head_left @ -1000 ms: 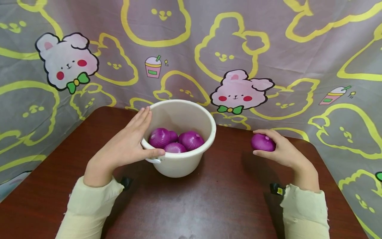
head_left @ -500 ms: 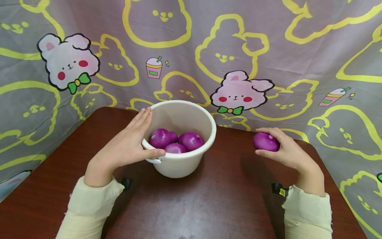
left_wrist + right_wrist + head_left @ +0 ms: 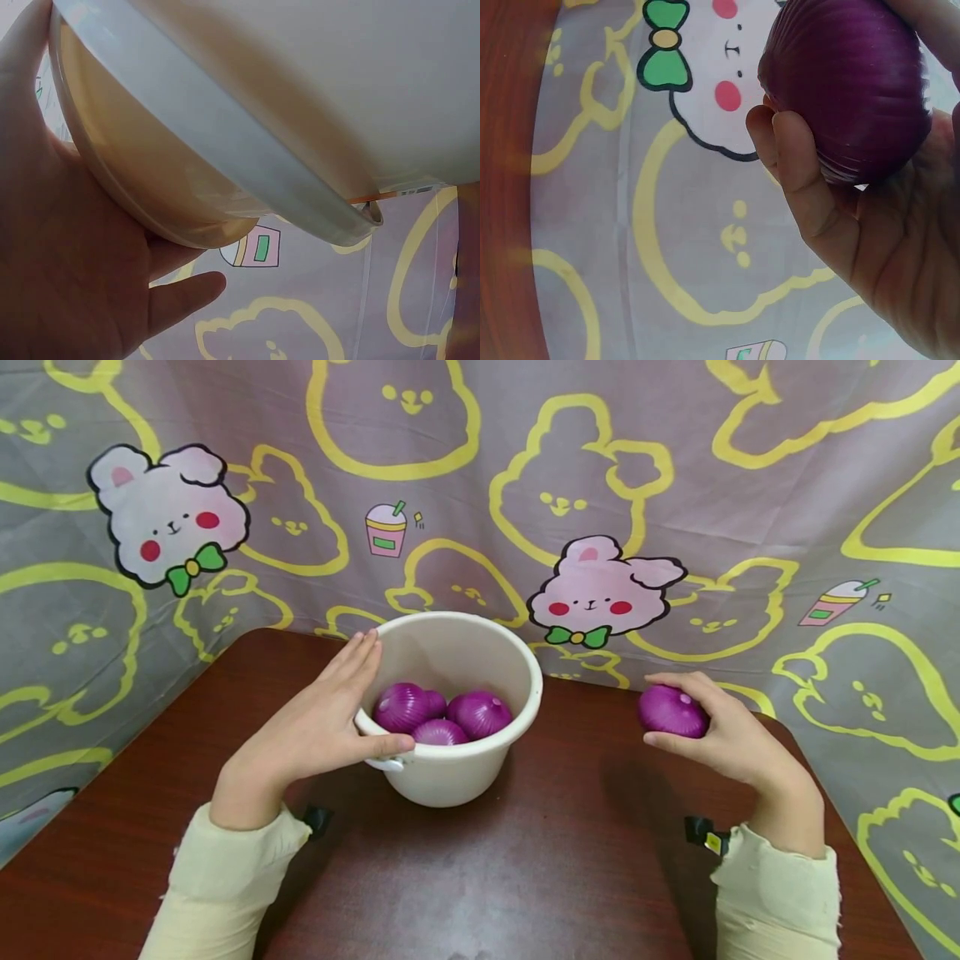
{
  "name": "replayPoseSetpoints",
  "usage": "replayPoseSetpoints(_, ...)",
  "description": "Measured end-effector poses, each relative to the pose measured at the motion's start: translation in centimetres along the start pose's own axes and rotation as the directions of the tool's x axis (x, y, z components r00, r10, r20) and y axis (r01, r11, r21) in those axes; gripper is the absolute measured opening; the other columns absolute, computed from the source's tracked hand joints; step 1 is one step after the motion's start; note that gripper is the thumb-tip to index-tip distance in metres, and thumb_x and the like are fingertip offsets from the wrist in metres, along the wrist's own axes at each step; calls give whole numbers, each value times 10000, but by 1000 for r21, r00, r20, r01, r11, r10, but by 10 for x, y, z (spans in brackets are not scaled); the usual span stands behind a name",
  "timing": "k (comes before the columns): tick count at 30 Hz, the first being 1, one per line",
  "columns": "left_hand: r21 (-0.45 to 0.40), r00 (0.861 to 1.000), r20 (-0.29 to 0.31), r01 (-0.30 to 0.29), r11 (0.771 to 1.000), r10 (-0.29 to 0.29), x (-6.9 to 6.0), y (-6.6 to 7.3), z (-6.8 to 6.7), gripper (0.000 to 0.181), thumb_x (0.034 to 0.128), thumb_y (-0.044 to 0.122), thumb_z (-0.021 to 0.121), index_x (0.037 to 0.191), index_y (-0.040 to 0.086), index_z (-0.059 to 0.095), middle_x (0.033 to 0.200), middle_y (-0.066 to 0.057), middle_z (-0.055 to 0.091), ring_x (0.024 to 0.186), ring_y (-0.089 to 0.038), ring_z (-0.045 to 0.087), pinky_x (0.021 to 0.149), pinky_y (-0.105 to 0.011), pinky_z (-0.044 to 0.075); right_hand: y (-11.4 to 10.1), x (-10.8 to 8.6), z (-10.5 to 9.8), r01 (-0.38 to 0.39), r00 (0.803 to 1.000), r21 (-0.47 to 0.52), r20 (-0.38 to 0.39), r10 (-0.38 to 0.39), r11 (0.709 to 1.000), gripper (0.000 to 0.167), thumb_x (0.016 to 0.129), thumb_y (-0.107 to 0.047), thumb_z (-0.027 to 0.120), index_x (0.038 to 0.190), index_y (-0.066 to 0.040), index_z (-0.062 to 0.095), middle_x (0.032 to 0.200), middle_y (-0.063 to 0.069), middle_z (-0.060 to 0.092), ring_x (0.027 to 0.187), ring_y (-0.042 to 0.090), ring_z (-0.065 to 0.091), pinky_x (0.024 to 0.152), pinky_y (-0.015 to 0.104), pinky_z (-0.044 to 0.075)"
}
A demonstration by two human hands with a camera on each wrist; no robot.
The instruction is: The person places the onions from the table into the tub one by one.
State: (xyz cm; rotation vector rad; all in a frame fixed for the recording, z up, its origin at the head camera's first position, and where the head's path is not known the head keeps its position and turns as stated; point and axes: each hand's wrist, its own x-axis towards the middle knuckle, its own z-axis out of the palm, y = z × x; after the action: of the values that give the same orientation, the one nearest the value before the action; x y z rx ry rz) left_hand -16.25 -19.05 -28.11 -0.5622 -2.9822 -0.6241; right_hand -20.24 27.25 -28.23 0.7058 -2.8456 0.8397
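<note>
A cream-white bucket [image 3: 442,781] stands upright on the brown table with several purple onions [image 3: 480,714] inside. At its left side, my left hand [image 3: 315,718] rests on the rim, thumb over the front edge and straight fingers along the far side. The left wrist view shows the same hand [image 3: 75,255] against the bucket's rim [image 3: 195,112] from below. To the right of the bucket, my right hand [image 3: 731,735] grips a purple onion [image 3: 671,712] above the table, between thumb and fingers. In the right wrist view, curled fingers [image 3: 806,180] hold that onion [image 3: 847,90].
The brown table [image 3: 465,877] carries the bucket near its back edge. Behind and on both sides hangs a grey-pink curtain [image 3: 480,502] printed with yellow outlines and rabbit faces. Small black devices show near the left wrist [image 3: 318,821] and near the right wrist [image 3: 705,835].
My right hand, with the onion in its grip, has shifted slightly to the right. The left hand and the bucket look the same as before.
</note>
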Motion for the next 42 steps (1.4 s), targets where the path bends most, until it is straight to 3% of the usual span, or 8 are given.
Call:
replayPoseSetpoints(11, -3, 1000, 4, 3, 1000, -3, 1, 1, 1, 1204, 786, 732, 649, 1580, 20, 90, 1688, -75, -14, 1566, -281, -39, 1241, -527, 163, -14, 9, -4, -2, 1000, 14, -24, 2, 1000, 698, 774, -212, 858, 1395, -234, 539, 1313, 52, 529, 1111, 215, 504, 772, 149, 501)
replayPoseSetpoints(22, -6, 1000, 4, 5, 1000, -5, 0, 0, 0, 1199, 789, 721, 656, 1579, 20, 89, 1688, -71, -21, 1566, -282, -36, 1239, -529, 167, -21, 20, 2, 31, 1000, 49, -1, -31, 998, 677, 796, -214, 843, 1397, -250, 534, 1268, 31, 526, 1101, 211, 514, 799, 157, 507)
replayPoseSetpoints(29, -8, 1000, 6, 14, 1000, -14, 1, 0, 0, 1200, 787, 728, 650, 1582, 34, 80, 1688, -62, -26, 1566, -295, -22, 1231, -541, 186, -25, 29, 1, 35, 999, 63, 22, -37, 997, 682, 792, -219, 844, 1396, -242, 528, 1266, 37, 519, 1127, 234, 503, 795, 228, 533)
replayPoseSetpoints(37, 1, 1000, 4, 10, 1000, -10, 4, 0, 0, 1194, 790, 729, 643, 1583, 32, 87, 1689, -64, -17, 1566, -297, -19, 1227, -547, 198, -29, 39, 2, 58, 998, 81, 23, -60, 995, 670, 791, -216, 846, 1386, -269, 541, 1237, -3, 537, 1109, 190, 515, 807, 193, 524)
replayPoseSetpoints(42, -6, 1000, 2, 23, 1000, -23, 6, 1, 0, 1195, 780, 723, 659, 1585, 38, 102, 1690, -48, -12, 1567, -280, -21, 1233, -531, 191, -34, 45, 3, 92, 995, 102, 31, -96, 991, 681, 802, -211, 834, 1406, -245, 521, 1288, 46, 531, 1147, 247, 513, 810, 171, 516)
